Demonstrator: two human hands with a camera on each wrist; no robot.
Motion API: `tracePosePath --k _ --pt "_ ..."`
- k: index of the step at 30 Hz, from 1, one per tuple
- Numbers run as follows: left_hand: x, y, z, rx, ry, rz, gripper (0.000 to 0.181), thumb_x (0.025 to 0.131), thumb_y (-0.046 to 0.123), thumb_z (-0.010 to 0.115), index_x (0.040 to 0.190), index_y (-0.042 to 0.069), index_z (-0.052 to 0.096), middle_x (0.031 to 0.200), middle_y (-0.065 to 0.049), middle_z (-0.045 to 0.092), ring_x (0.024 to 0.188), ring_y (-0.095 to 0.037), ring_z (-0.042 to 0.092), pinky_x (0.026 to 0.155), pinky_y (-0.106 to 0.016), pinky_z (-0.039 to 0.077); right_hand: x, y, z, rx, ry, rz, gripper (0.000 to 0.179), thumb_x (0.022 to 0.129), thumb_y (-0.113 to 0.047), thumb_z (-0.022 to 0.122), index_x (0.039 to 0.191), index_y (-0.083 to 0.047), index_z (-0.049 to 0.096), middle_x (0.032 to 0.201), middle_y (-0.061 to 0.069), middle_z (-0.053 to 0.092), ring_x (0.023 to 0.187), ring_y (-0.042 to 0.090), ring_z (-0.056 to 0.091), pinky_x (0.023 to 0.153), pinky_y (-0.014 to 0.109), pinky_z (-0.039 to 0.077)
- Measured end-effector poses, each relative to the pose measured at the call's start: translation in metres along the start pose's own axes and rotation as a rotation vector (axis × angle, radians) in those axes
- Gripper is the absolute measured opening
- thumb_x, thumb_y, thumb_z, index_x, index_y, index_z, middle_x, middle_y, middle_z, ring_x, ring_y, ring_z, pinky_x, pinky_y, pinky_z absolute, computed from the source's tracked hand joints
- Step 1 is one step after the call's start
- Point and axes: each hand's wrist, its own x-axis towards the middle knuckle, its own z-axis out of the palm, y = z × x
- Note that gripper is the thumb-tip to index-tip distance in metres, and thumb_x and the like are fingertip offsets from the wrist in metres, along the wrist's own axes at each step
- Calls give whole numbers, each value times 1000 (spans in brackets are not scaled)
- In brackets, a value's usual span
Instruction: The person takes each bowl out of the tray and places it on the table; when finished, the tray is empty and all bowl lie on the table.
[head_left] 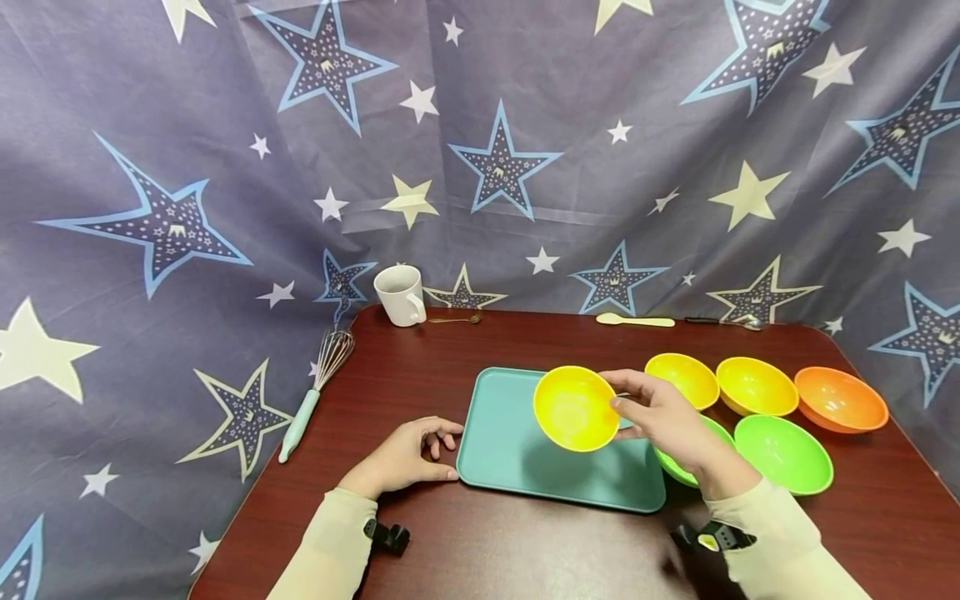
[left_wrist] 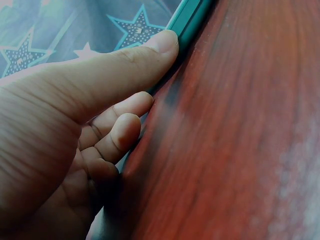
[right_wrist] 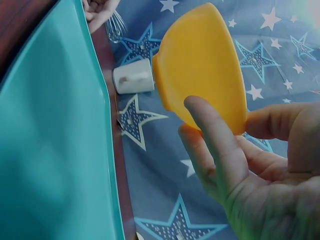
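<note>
A yellow bowl (head_left: 576, 408) is held up over the teal tray (head_left: 495, 462), its inside facing the head camera. My right hand (head_left: 671, 421) grips it by its right side, thumb at the rim and fingers against the outer wall, as the right wrist view shows the bowl (right_wrist: 202, 65) clear of the tray. At the tray's left edge my left hand (head_left: 408, 457) rests on the table with fingers loosely bent. Its thumb (left_wrist: 162, 42) touches the tray's side in the left wrist view.
On the right stand two more yellow bowls (head_left: 756, 385), an orange bowl (head_left: 840, 398) and two green bowls (head_left: 783, 454). A whisk (head_left: 307, 408) lies at the left edge. Along the back are a white mug (head_left: 400, 296), a small spoon (head_left: 457, 319), a cream-coloured utensil (head_left: 636, 320) and a dark-handled utensil (head_left: 705, 321).
</note>
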Motion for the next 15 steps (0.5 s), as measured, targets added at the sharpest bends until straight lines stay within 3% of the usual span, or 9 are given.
tracePosePath --k 9,15 --pt "-1 1 0 4 -2 -6 63 80 29 94 136 19 67 106 6 66 85 -15 60 75 -29 51 -20 2 -25 -12 58 -27 50 109 -14 59 153 5 45 143 29 54 107 19 71 82 43 62" --pt "-1 2 0 -3 -7 -11 63 81 29 94 136 20 67 106 7 66 85 -15 60 75 -29 51 -32 7 -41 13 104 -89 48 109 -12 57 151 8 45 134 2 63 104 17 73 78 42 62"
